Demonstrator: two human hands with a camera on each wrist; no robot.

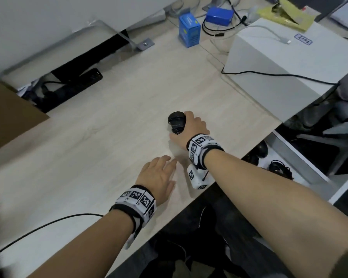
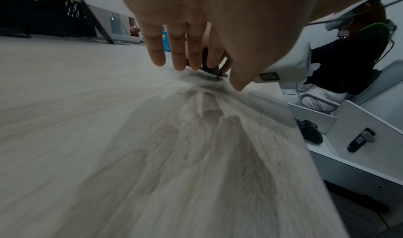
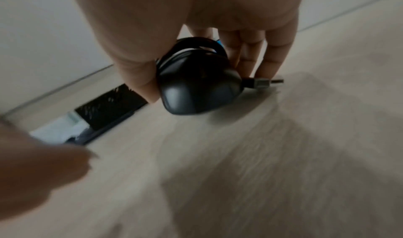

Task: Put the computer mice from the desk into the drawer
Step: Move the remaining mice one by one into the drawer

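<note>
A black computer mouse [image 1: 176, 121] with its cable wound round it is on the light wood desk [image 1: 100, 141], right of centre. My right hand [image 1: 189, 127] grips it from the right, thumb on one side and fingers on the other; in the right wrist view the mouse [image 3: 196, 93] looks slightly lifted, its USB plug [image 3: 265, 83] sticking out. My left hand [image 1: 159, 175] hovers flat just above the desk near the front edge, fingers [image 2: 176, 52] straight, holding nothing. An open white drawer [image 1: 301, 165] sits below the desk's right edge with black mice [image 1: 279, 167] inside.
A white box [image 1: 279, 63] stands on the desk's far right with a black cable along it. Two blue boxes [image 1: 189, 31] are at the back. A brown cardboard box [image 1: 10, 113] sits at the left. A black cable [image 1: 38, 229] crosses the near left corner.
</note>
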